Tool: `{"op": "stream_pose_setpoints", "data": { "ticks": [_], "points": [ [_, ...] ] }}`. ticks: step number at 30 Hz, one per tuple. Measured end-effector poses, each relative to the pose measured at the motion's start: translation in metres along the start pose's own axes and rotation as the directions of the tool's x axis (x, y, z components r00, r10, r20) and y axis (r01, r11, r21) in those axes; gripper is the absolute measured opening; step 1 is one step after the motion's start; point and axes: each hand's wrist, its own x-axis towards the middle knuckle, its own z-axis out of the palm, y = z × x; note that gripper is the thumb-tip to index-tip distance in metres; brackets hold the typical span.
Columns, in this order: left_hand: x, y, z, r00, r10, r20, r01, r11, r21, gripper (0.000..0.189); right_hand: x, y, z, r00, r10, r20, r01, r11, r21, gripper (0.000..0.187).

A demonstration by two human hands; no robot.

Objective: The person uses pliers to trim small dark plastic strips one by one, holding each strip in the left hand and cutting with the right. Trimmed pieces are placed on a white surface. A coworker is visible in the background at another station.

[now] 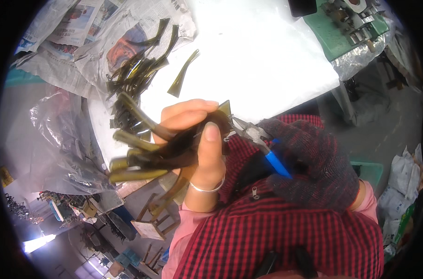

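My bare left hand (208, 146) grips a bundle of eyeglass temple arms (176, 150), dark brown and olive plastic, with curved tips fanning out to the left. A small metal hinge shows at their broad ends. My right hand (312, 164), in a dark knitted glove with red flecks, holds pliers (253, 134) with blue handles. The jaws of the pliers touch or nearly touch the broad end of one temple arm by a hinge. Beyond my left hand, a heap of olive temple arms (134, 80) lies on newspaper and the white table; one single temple arm (184, 75) lies apart.
The white table (267, 62) has crumpled newspaper (82, 66) at its left. A green tray (337, 42) with metal fixtures stands at the back right. Plastic sheeting (65, 139) hangs at the left, and a wooden stool (150, 226) stands on the floor below.
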Motion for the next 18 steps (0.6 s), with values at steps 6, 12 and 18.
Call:
{"op": "stream_pose_setpoints", "data": {
  "ticks": [6, 12, 18],
  "points": [
    [0.0, 0.005, 0.006, 0.993, 0.115, -0.022, -0.112, 0.989, 0.093, 0.023, 0.005, -0.015, -0.009, 0.984, 0.104, 0.142, -0.094, 0.993, -0.079, 0.055],
    [0.0, 0.014, 0.008, 0.998, 0.05, -0.024, -0.047, 0.992, 0.118, 0.021, -0.006, -0.006, 0.002, 0.997, 0.072, -0.006, -0.072, 0.995, -0.071, 0.055],
    [0.009, 0.013, -0.005, 0.887, -0.454, 0.09, 0.454, 0.814, -0.363, 0.017, -0.013, 0.013, 0.003, 0.998, 0.066, -0.02, -0.067, 0.996, -0.054, 0.07]
  ]
}}
